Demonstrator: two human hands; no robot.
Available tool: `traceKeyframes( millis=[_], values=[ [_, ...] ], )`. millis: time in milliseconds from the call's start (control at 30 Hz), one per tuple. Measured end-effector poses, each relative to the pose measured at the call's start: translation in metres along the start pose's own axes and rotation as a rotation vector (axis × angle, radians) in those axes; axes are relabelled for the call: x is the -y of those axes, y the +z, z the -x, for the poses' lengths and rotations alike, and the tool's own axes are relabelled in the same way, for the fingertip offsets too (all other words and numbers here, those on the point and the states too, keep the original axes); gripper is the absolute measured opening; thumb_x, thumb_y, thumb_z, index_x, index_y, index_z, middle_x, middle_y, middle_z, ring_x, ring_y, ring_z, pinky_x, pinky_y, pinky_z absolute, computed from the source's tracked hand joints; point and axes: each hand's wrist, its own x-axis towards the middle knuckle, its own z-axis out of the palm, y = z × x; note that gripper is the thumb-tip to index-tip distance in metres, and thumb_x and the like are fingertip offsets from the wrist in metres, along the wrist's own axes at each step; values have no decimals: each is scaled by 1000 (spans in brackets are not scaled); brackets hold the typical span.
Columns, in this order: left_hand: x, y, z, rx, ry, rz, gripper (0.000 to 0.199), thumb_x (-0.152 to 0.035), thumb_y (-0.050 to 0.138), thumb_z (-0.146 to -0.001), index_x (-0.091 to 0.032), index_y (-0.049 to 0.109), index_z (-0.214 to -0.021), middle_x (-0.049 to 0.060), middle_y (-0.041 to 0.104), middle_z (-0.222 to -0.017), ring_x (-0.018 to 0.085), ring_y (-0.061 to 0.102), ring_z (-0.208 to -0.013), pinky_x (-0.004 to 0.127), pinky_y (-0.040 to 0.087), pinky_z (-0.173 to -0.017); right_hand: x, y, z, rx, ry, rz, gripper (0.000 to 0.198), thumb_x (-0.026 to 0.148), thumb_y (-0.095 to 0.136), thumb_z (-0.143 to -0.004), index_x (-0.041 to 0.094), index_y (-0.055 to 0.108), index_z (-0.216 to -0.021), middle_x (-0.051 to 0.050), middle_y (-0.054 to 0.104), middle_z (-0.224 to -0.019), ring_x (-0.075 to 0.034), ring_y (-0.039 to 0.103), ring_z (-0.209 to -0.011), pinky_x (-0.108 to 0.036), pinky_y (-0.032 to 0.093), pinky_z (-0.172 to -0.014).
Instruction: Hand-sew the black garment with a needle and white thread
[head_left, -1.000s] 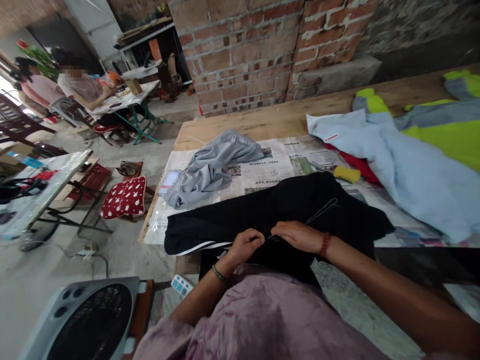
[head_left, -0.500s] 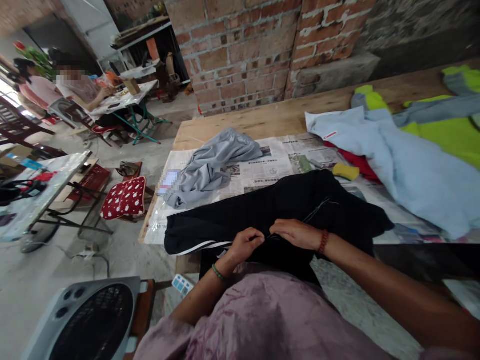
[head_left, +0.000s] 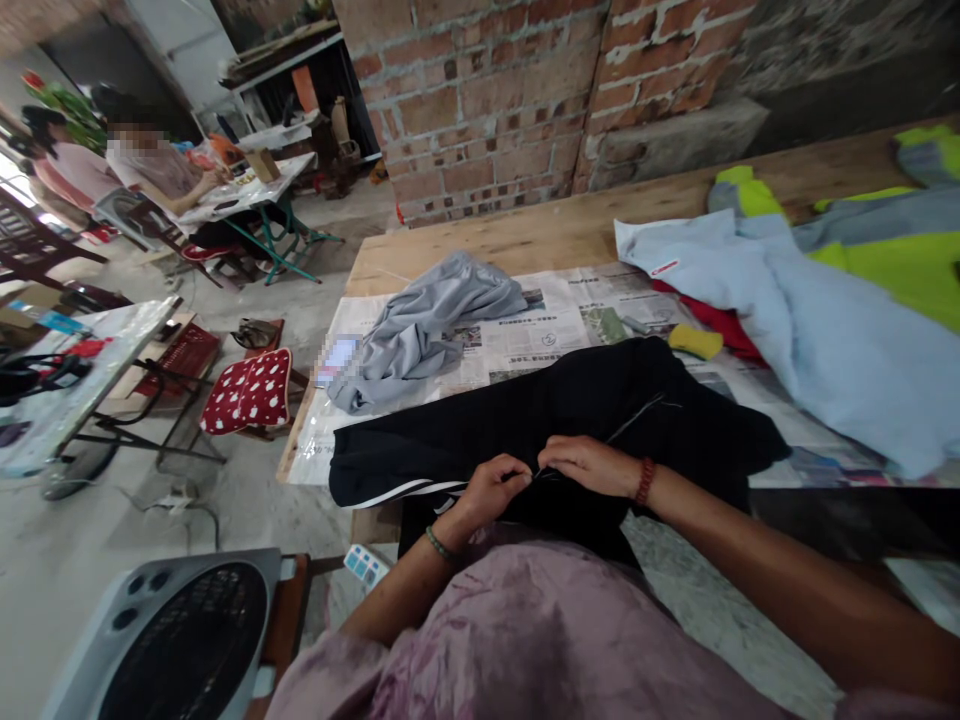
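Observation:
A black garment with white stripes lies spread along the front edge of the table, partly hanging towards my lap. My left hand is closed, thumb and forefinger pinching the black cloth at its near edge. Close beside it, fingertips almost meeting, my right hand is closed in a pinch on a thin thread; whether a needle is there is too small to tell. Loose white thread trails over the cloth behind my right hand.
Newspaper covers the wooden table. On it lie a grey cloth, a phone, a yellow sponge and a light blue garment. An electric fan stands at lower left. People sit at a far table.
Both hands keep nearly the same place and pinch over the black garment. The view has shifted very slightly.

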Motion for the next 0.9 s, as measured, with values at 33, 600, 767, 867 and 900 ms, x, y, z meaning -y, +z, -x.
traceKeyframes(
  millis=[33, 600, 767, 867, 900],
  values=[
    [0, 1, 0, 0, 6, 0, 11, -19, 54, -77, -15, 64, -75, 1, 58, -74, 11, 52, -72, 23, 40, -70, 0, 0, -1, 10, 42, -71, 26, 22, 36, -84, 16, 61, -88, -4, 54, -79, -10, 53, -67, -23, 43, -64],
    [-6, 12, 10, -129, 199, -342, 13, -17, 52, -82, -19, 64, -80, 3, 65, -80, 14, 57, -78, 30, 35, -78, 31, 12, -19, -186, 649, -819, 22, 36, 53, -73, 15, 49, -75, -2, 63, -70, -3, 47, -37, -15, 21, -33],
    [-4, 14, 12, -119, 238, -456, 14, -18, 49, -84, -20, 63, -83, 3, 65, -84, 14, 56, -83, 31, 32, -81, 30, 21, -19, -276, 648, -705, 24, 36, 48, -76, 16, 46, -63, 6, 48, -50, -1, 33, -33, -15, 20, -34],
    [-2, 15, 12, -105, 285, -493, 15, -18, 47, -85, -20, 62, -85, 4, 65, -87, 15, 56, -86, 32, 31, -82, 32, 24, -20, -285, 667, -632, 24, 33, 46, -77, 16, 46, -60, 7, 43, -47, -2, 32, -34, -15, 22, -34],
    [-2, 16, 12, -111, 294, -505, 15, -19, 47, -85, -20, 62, -85, 4, 66, -87, 15, 56, -86, 32, 31, -82, 33, 25, -20, -282, 663, -621, 24, 33, 45, -77, 16, 46, -60, 6, 45, -48, -2, 32, -34, -16, 22, -34]
  ],
)
